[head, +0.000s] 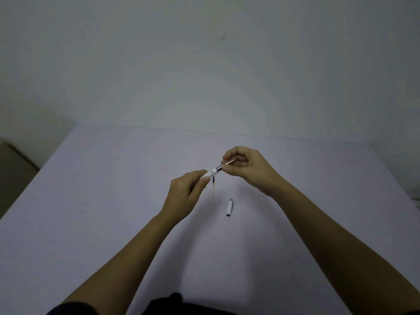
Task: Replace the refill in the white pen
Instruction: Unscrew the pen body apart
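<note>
Above the middle of the table, my left hand point(187, 192) grips the white pen barrel point(210, 173) at its rear end. The barrel slants up to the right, with a dark metal collar and a thin refill tip point(229, 162) sticking out. My right hand point(246, 167) pinches that tip end between thumb and fingers. On the table just below the barrel lies a thin loose refill point(213, 186), dark at the top and clear lower down. The white pen cap point(229, 207) lies on the table to its right.
The table point(91, 201) is covered in pale lilac and runs back to a plain wall point(204, 64). A brownish box point(16, 164) stands off the table's left edge. Dark clothing point(168, 303) shows at the bottom edge.
</note>
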A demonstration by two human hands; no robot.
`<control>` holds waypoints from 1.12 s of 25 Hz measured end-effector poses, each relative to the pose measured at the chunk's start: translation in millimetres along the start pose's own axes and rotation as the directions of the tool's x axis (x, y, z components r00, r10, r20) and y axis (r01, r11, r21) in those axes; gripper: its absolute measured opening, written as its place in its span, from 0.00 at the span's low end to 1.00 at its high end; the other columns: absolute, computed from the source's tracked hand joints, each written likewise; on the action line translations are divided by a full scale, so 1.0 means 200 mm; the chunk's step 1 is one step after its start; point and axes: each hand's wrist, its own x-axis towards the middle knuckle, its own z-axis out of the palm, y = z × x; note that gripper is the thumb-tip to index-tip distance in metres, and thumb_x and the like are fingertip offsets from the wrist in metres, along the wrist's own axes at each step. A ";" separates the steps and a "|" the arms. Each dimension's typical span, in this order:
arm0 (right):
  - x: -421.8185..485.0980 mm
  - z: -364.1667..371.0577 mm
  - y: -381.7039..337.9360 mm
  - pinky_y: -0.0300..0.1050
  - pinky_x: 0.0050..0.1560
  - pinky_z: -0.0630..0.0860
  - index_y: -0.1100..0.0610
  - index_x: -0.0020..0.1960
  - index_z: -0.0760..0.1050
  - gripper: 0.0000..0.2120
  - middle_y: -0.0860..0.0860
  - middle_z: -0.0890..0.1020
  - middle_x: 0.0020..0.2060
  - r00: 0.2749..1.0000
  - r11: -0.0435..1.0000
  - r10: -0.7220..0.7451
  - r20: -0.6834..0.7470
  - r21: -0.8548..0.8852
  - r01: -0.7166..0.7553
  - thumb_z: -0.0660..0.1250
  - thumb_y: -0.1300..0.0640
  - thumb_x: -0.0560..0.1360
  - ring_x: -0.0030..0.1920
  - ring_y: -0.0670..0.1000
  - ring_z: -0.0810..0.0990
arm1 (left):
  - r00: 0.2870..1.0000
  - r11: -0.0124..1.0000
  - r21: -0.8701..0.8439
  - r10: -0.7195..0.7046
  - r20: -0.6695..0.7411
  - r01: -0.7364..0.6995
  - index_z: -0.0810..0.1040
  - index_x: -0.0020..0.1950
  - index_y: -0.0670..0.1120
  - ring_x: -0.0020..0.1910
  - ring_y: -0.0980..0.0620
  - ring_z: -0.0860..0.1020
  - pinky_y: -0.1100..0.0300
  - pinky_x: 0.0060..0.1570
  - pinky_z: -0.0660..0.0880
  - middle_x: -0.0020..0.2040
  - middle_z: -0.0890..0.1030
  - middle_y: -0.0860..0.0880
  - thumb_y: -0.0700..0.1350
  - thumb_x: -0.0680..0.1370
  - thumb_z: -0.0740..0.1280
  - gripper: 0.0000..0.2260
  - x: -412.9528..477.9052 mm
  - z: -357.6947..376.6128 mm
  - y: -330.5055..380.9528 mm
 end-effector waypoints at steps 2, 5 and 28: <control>0.00 0.00 0.00 0.36 0.48 0.78 0.50 0.48 0.75 0.10 0.48 0.83 0.43 1.000 0.999 -0.016 0.001 0.029 0.016 0.69 0.64 0.73 0.45 0.46 0.83 | 0.998 0.995 -0.079 -0.067 0.010 0.068 0.79 0.49 0.46 0.35 0.52 0.77 0.70 0.33 0.71 0.36 0.81 0.47 0.44 0.79 0.62 0.07 -0.02 0.02 0.02; 0.01 0.00 0.00 0.32 0.48 0.78 0.50 0.57 0.72 0.14 0.46 0.84 0.47 1.000 0.998 -0.025 -0.012 0.059 0.026 0.66 0.64 0.75 0.49 0.43 0.82 | 0.999 0.998 -0.037 -0.048 0.023 0.049 0.79 0.51 0.46 0.35 0.53 0.78 0.67 0.33 0.73 0.39 0.83 0.47 0.47 0.78 0.63 0.08 -0.02 0.03 0.02; 0.22 0.13 0.26 0.38 0.56 0.75 0.50 0.52 0.79 0.08 0.43 0.82 0.44 0.988 0.994 0.083 -0.133 0.076 -0.073 0.63 0.57 0.77 0.44 0.38 0.79 | 0.983 0.980 0.110 -0.174 0.051 0.167 0.80 0.42 0.43 0.30 0.52 0.77 0.62 0.34 0.74 0.31 0.79 0.50 0.48 0.74 0.69 0.08 -0.01 0.17 -0.22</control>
